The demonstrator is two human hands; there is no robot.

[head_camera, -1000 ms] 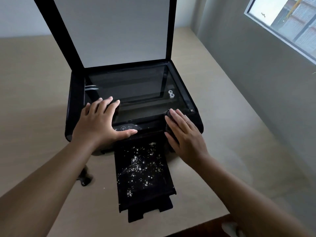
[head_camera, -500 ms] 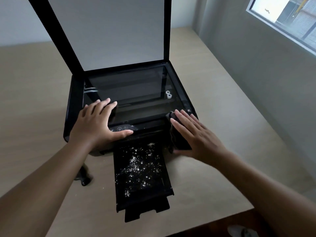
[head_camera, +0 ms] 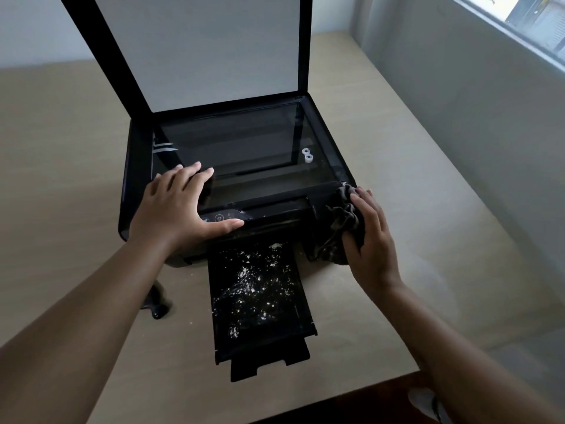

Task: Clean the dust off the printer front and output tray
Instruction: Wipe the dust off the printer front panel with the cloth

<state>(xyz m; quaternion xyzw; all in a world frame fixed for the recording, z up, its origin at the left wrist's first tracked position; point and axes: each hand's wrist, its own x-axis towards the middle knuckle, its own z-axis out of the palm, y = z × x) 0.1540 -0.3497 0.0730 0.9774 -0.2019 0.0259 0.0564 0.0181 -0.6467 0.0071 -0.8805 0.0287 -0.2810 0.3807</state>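
A black printer (head_camera: 134,191) stands on the table with its scanner lid (head_camera: 201,47) raised. Its output tray (head_camera: 302,313) sticks out toward me, scattered with white dust specks. My left hand (head_camera: 177,209) lies flat, fingers spread, on the printer's front left top, its thumb by the control panel (head_camera: 223,216). My right hand (head_camera: 371,240) presses a dark crumpled cloth (head_camera: 339,231) against the printer's front right corner.
The printer sits on a beige table (head_camera: 61,148) whose near edge runs at the bottom right. A small black object (head_camera: 157,304) lies on the table left of the tray. A grey wall with a window (head_camera: 519,22) is to the right.
My right hand has slid with the cloth from the printer's front toward its right corner and down the side. My left hand has stayed in place.
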